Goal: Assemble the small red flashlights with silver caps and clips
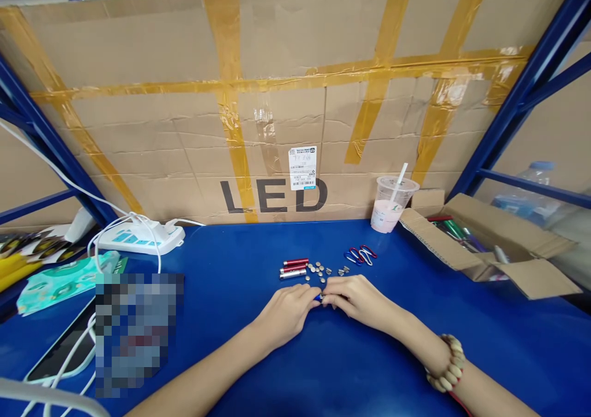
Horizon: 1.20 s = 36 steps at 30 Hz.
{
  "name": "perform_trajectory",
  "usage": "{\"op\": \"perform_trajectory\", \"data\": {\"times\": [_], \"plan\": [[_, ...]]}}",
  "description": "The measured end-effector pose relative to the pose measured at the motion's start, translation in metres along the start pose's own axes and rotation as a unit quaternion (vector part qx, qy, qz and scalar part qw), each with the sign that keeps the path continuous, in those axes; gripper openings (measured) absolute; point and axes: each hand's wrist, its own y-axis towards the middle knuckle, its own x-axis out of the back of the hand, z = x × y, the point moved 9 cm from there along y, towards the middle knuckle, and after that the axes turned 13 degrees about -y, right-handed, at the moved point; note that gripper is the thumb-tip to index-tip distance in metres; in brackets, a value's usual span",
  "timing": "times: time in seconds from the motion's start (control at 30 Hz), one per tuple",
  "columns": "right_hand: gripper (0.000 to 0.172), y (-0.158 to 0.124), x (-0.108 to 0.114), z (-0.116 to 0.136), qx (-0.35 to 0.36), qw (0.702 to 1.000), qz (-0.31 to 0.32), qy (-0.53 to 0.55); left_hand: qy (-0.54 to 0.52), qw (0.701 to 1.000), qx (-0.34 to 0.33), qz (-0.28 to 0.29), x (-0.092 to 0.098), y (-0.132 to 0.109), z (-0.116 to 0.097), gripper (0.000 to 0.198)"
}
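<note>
My left hand is closed around a small blue metal tube, of which only the end shows past the fingertips. My right hand pinches at that end; whatever lies between its fingers is too small to make out. Just beyond the hands lie several button cells and a few small metal pieces. Left of these are red tubes and a silver tube, shaped like mini flashlight bodies. Farther back on the right rest red, blue and silver carabiners.
On the blue table, a plastic cup with straw and an open cardboard box of coloured tubes stand right. Left are a power strip, cables, a phone and a tissue pack. A cardboard wall closes the back.
</note>
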Motion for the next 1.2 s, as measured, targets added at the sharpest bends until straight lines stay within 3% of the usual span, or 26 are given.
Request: {"op": "perform_trajectory", "data": {"times": [0.43,0.7,0.83,1.0,1.2], "plan": [[0.035,-0.002,-0.005,-0.011,-0.072,0.988,-0.009,0.135,-0.039,0.999,-0.003,-0.006,0.008,0.000,-0.004,0.023],[0.034,-0.002,0.009,-0.014,-0.079,0.989,-0.057,0.110,-0.099,0.995,-0.011,-0.027,0.018,0.000,-0.013,0.020],[0.038,-0.002,0.007,-0.014,-0.088,0.988,-0.048,0.118,-0.125,0.991,-0.009,-0.043,0.018,0.000,-0.010,0.023],[0.042,-0.001,0.018,0.004,-0.030,0.995,-0.090,-0.023,-0.137,0.987,0.020,-0.080,0.016,-0.003,-0.001,0.027],[0.048,-0.002,0.016,0.017,0.013,0.976,-0.118,-0.181,-0.111,0.989,0.007,-0.096,0.015,-0.006,-0.001,0.028]]}}
